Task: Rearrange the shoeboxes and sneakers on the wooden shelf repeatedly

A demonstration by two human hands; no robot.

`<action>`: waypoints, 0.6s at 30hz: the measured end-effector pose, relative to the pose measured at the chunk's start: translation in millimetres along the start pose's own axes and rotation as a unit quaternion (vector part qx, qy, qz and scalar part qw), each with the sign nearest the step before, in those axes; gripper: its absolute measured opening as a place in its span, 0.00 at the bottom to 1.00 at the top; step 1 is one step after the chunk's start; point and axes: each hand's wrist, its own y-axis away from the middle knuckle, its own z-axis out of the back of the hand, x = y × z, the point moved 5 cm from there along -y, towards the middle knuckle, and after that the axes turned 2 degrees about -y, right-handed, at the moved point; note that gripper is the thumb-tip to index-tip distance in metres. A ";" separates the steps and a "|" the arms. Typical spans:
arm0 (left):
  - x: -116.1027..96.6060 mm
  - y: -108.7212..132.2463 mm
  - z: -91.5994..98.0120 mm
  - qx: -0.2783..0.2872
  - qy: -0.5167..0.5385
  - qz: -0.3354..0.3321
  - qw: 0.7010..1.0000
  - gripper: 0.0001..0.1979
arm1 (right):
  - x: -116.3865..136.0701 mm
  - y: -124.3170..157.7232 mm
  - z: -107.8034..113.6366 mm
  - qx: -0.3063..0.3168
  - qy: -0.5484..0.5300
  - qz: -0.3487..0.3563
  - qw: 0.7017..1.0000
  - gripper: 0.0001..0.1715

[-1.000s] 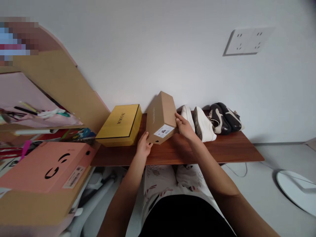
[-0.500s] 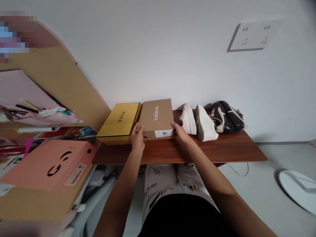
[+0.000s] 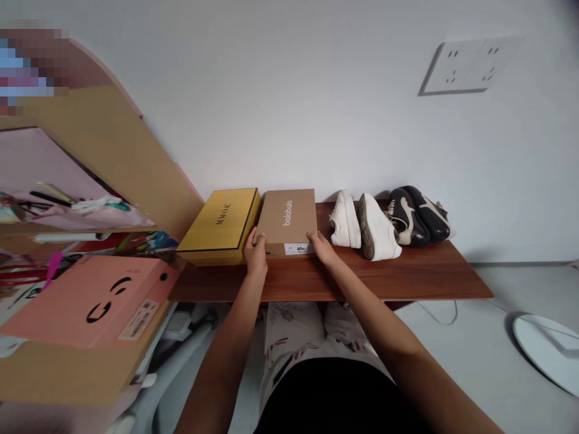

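Note:
A brown cardboard shoe box with white lettering on its lid lies flat on the dark wooden shelf. My left hand grips the box's near left corner. My right hand holds its near right corner, fingers curled against the labelled end. A yellow shoe box lies right beside the brown one on its left, the two nearly touching.
A pair of white sneakers and a pair of dark shoes stand on the shelf to the right. A pink box rests on a cardboard box at the left, before a pink and wood cabinet. A wall socket is above.
The brown box was tilted up in my hands, then came down flat on the shelf and slid back beside the yellow box. Both hands stayed on its corners.

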 end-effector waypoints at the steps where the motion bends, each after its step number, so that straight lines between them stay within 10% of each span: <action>1: 0.5 -0.4 0.1 0.000 -0.001 0.000 1.000 0.22 | 0.6 0.2 0.4 -0.008 0.004 -0.014 1.000 0.35; 10: -6.9 3.0 -5.6 0.007 -0.029 0.003 1.000 0.21 | 11.8 3.2 -0.1 -0.014 0.004 -0.026 1.000 0.37; 18: -56.2 78.5 -29.4 0.052 -0.109 -0.224 0.967 0.28 | 49.4 55.5 60.7 -0.020 0.035 0.087 0.995 0.35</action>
